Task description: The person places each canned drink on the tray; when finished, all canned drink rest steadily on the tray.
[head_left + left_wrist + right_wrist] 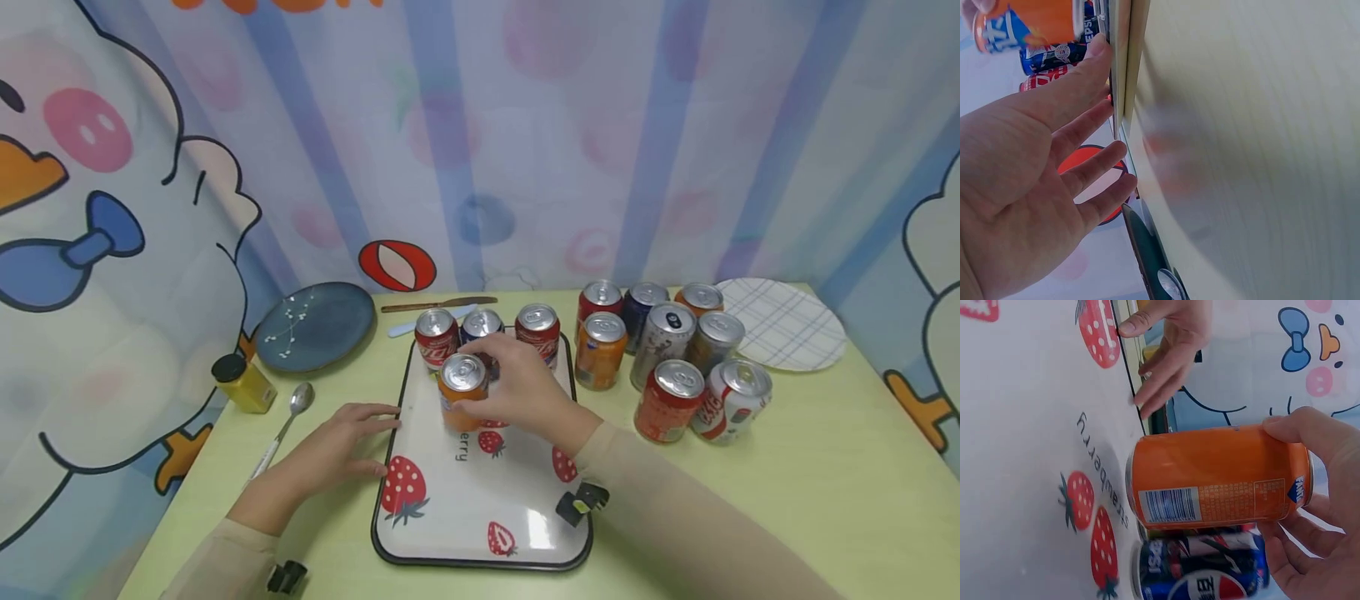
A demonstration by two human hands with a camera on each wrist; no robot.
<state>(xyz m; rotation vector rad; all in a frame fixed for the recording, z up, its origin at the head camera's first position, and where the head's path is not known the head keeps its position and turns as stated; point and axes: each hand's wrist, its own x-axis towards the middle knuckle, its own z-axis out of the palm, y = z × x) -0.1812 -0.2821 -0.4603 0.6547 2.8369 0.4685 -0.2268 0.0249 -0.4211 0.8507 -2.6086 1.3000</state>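
Note:
My right hand point(525, 390) grips an orange Fanta can point(1216, 469) near its top, thumb on one side and fingers on the other. The can is upright over the white strawberry-print tray point(457, 521); whether its base touches is hard to tell. Behind it, at the tray's far end, stand a red can point(437, 337), a dark blue Pepsi can point(1210, 569), partly hidden by my hand, and another red can point(537, 329). My left hand point(337, 446) is beside the tray's left edge, its fingers extended and holding nothing.
Several soda cans point(600, 354) cluster right of the tray, before a checked white plate point(783, 325). To the left are a dark blue plate point(318, 333), a yellow bottle with a black cap point(247, 390) and a spoon point(300, 400). Behind the tray lies a brown-handled knife point(438, 304).

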